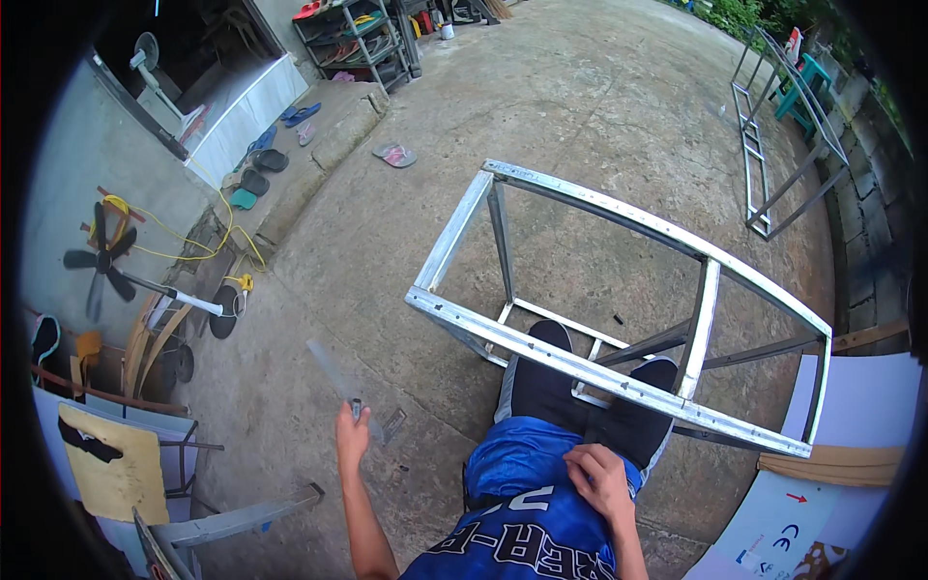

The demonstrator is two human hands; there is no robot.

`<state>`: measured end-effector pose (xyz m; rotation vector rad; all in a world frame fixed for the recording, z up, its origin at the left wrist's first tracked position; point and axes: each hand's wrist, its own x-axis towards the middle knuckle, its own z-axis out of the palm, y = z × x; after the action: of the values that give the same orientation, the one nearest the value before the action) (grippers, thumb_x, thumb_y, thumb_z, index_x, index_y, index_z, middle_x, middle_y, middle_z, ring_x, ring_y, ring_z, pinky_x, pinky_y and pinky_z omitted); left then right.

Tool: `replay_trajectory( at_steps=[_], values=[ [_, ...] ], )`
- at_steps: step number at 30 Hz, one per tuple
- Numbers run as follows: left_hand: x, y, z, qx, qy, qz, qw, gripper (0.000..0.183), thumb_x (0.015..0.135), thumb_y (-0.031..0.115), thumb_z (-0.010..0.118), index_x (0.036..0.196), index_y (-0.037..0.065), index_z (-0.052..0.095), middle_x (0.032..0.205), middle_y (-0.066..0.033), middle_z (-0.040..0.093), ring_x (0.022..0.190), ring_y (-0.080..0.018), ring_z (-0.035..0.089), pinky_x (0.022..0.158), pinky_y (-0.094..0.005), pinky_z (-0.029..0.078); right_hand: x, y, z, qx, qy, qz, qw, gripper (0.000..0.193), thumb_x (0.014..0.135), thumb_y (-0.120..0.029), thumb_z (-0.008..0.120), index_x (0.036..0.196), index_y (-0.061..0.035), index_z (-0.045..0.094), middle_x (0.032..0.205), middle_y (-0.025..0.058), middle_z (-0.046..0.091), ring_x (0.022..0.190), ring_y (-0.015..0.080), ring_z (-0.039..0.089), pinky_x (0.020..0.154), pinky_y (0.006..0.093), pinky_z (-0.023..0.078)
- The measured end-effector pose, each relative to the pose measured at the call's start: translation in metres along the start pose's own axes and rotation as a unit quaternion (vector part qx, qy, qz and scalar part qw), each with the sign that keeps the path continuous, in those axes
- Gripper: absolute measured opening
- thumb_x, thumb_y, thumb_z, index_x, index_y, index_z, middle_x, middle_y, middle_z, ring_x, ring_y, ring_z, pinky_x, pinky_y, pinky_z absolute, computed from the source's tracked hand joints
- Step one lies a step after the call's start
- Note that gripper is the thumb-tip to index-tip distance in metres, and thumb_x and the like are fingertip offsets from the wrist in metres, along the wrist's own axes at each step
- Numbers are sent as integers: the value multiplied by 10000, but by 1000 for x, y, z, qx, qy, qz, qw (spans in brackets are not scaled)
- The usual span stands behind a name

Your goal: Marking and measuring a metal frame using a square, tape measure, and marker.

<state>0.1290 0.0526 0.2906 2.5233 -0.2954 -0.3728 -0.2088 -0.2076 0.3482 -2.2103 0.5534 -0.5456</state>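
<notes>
Away to the left, my left hand [354, 432] is closed around a flat metal tool with a long thin blade [331, 367]. The blade is blurred and points up and away over the concrete, so its exact kind is unclear. Close to my lap, my right hand [601, 476] hovers at the blue jersey [527, 488] with fingers loosely bent and apart, nothing visible in them. A welded frame of silver square tubing [580, 369] stands in front of me, over my knees and feet. Neither hand touches it.
A second metal frame [764, 179] stands far right by a block wall. At left are a fan with dark blades [101, 259], a yellow cord [229, 208], and a metal bar [242, 517]. Slippers [394, 155] and a shoe rack [358, 43] are farther off; printed panels [773, 522] lie near right.
</notes>
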Motion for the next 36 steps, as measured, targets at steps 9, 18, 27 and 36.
replay_trajectory(
  at_steps=[9,18,27,36],
  values=[
    [-95,206,-77,-448,-163,335,812,387,762,207,665,1016,-17,480,666,-27,496,492,-59,421,408,-200,292,-3,-73,-83,157,41,-161,974,491,752,-285,730,1207,-181,581,1227,211,455,1010,320,571,837,375,515],
    [-225,383,61,-329,-599,263,681,182,849,121,639,973,8,569,651,18,533,547,-37,472,499,-198,359,-114,-62,-140,78,421,47,903,557,596,-185,837,1083,-2,636,1173,174,454,971,221,583,757,298,525],
    [-278,485,117,-272,-622,300,670,135,803,124,683,767,34,590,572,31,503,460,-21,392,404,-197,278,-155,-11,-207,171,544,52,820,409,623,-31,800,995,27,643,1045,109,521,926,169,512,759,274,427],
    [-245,548,160,-70,-622,273,730,167,788,137,716,782,23,594,673,-18,587,440,-35,400,372,-193,272,-147,36,-238,107,494,85,859,436,578,-101,815,966,22,659,994,113,579,907,183,569,737,280,474]
  ],
)
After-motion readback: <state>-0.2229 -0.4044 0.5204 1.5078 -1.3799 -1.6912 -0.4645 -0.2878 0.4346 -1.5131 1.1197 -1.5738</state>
